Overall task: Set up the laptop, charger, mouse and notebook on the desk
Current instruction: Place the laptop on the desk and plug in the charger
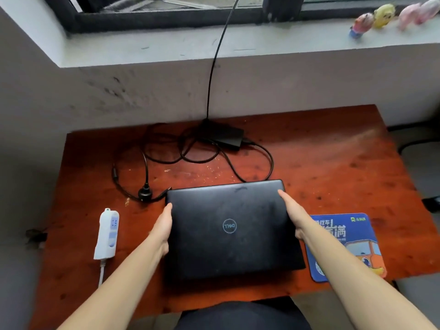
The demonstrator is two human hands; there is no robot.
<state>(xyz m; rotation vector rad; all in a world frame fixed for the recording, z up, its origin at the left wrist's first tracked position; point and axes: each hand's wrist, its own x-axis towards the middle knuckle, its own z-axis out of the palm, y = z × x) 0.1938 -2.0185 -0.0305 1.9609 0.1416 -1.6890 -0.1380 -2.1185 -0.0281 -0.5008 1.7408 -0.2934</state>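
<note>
Soft daylight (blurred, warped edges).

Both hands, left [163, 228] and right [294, 214], clasp the closed laptop [229, 231] (lid down) on the desk [333, 163].

A: What can we not see well here?

B: The fingers of the left hand [164, 228] go under the left edge of the laptop [232, 231], so the grip there is hidden. The right hand [291, 211] hides its fingers against the right edge in the same way.

A: And the mouse pad [357, 236]?

B: The right forearm and the laptop cover part of it, and its print is too blurred to read.

A: The cables?

B: The charger [226, 134] has a cable that passes behind the laptop, and another one leaves at the top edge. The white power strip [107, 234] has a cord that disappears behind the left forearm. The figurines [381, 16] on the windowsill are blurred.
</note>
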